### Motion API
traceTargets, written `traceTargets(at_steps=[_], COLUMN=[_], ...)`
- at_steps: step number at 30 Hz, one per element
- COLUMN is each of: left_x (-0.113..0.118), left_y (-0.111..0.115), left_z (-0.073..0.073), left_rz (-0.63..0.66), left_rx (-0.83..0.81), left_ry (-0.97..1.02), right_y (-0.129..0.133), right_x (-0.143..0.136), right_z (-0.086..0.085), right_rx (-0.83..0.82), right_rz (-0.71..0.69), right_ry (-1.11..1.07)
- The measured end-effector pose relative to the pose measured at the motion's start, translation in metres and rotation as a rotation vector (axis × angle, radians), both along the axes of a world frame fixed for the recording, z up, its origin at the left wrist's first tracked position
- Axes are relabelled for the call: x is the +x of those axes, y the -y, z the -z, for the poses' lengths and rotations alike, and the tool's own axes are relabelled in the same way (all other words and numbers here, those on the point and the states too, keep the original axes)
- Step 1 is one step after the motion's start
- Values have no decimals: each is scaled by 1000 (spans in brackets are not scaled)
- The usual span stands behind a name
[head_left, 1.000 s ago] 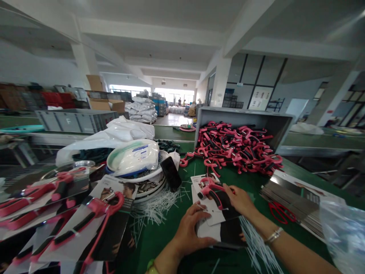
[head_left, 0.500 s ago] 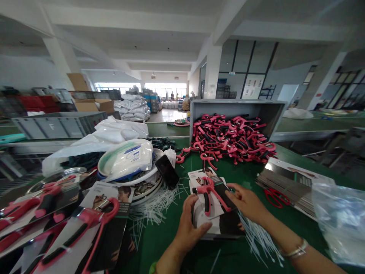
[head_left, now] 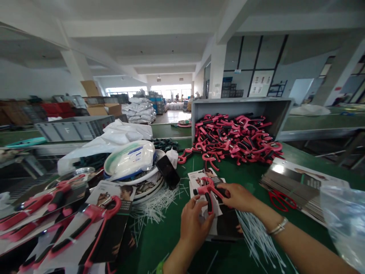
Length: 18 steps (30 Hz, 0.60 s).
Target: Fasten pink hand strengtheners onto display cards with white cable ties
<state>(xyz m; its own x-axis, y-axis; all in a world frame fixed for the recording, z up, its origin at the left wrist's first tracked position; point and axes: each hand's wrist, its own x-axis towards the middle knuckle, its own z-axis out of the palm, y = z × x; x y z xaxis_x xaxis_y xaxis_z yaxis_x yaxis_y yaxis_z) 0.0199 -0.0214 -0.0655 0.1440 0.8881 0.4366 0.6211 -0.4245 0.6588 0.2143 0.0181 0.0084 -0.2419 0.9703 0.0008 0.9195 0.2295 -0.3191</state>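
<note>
A pink and black hand grip strengthener [head_left: 209, 185] lies on a printed backing card, atop a stack of such cards [head_left: 226, 224]. My left hand [head_left: 194, 222] has its fingers and thumb closed about the lower end of the black-padded handle. Around the other pink handle, the fingers of my right hand [head_left: 238, 196] are closed; part of that handle is hidden beneath them. White cable ties [head_left: 258, 239] lie in a bundle under my right forearm. Just beyond the card, another hand grip strengthener [head_left: 210, 160] rests on the green table.
A grey bin [head_left: 285, 114] on its side spills many pink hand grips [head_left: 236, 139]. Right: bundled cards [head_left: 305, 186], red scissors [head_left: 282, 201], a plastic bag [head_left: 345, 224]. Left: a phone [head_left: 167, 172], loose cable ties [head_left: 154, 207], carded grips [head_left: 97, 215].
My right hand has moved left from the card's edge onto the strengthener's right handle. My left hand has shifted right, from the card's left side to the padded handle. The view has turned slightly left.
</note>
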Motion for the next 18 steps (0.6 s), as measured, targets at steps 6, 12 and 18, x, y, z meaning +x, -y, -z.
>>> traceTargets(at_steps=[6,12,18], left_x=[3,-8,-28], left_y=[4,1,6], left_z=[0,15,16], left_rz=[-41,-90,-79], left_rx=[35,102,85], left_ry=[-53,-83,-50], right_y=[6,2,2], right_x=[2,-13,-29], right_z=[11,19,18], right_rx=[80,190,237], right_rz=[-56,-128,-133], right_ry=[18,185,186])
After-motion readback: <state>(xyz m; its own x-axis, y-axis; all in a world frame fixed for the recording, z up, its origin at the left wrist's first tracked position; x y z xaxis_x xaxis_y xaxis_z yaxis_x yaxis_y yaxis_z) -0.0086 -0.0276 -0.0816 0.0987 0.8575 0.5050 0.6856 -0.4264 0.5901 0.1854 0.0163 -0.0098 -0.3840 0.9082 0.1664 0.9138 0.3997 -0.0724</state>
